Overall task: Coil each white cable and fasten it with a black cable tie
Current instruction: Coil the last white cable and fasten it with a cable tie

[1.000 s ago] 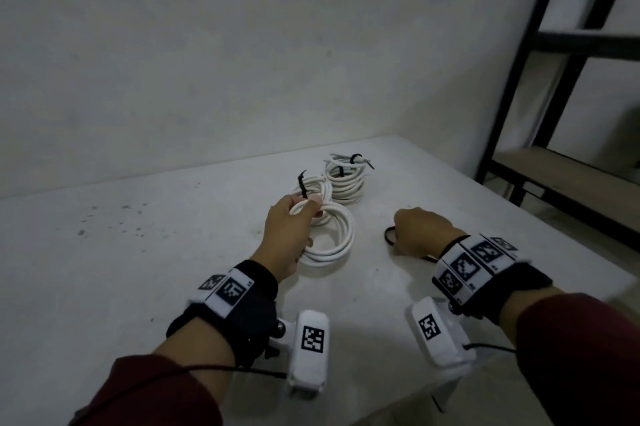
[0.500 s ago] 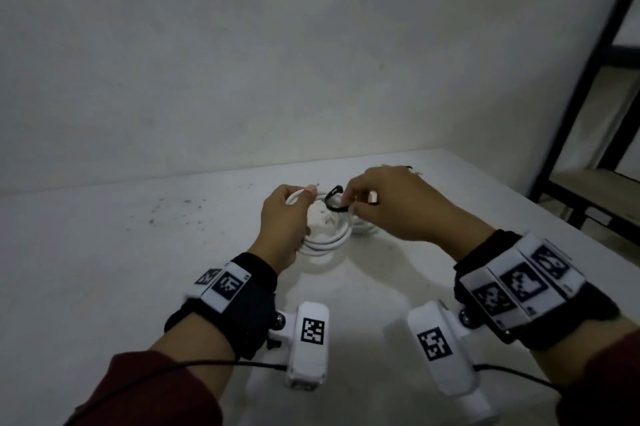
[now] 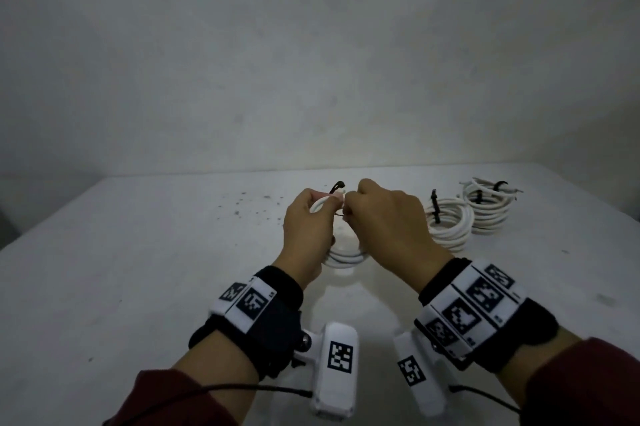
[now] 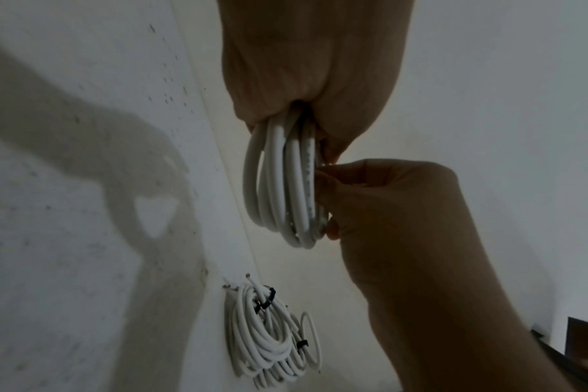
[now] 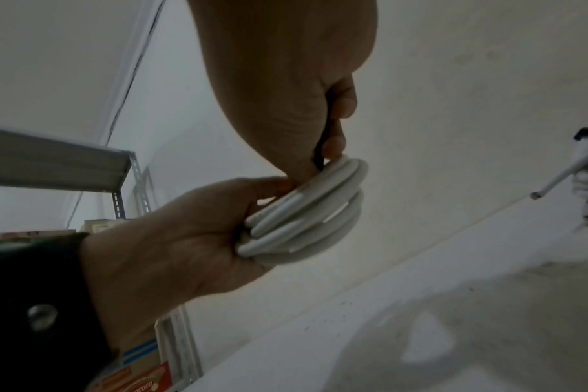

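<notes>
I hold the white cable coil (image 3: pixel 341 254) upright above the white table (image 3: pixel 138 269), its loops standing on edge so the ring's flat face turns toward my right and its lower arc hangs toward the tabletop. My left hand (image 3: pixel 306 235) has its fingers curled tight round the top of the bundle; the left wrist view shows the strands (image 4: pixel 286 185) emerging from my closed fist and drooping in a long oval. My right hand (image 3: pixel 388 228) meets it at the top of the coil, thumb and fingertips pinched together on the black cable tie (image 3: pixel 337 187), whose looped end sticks up between my two hands. In the right wrist view a thin dark strip (image 5: pixel 320 156) runs between my right fingers down onto the outer strand of the coil.

Off to my right on the table lie two finished coils. The nearer coil (image 3: pixel 450 221) lies flat with a black tie (image 3: pixel 434 209) standing up at its left side; the farther coil (image 3: pixel 490 207) sits just behind it, touching or nearly so, also banded in black, its cut ends pointing out sideways.

Behind my left wrist, the right wrist view catches a metal shelf frame (image 5: pixel 118 180) and a cardboard carton (image 5: pixel 138 371) with blue stripes and a red label; the printed letters are too blurred to read.
</notes>
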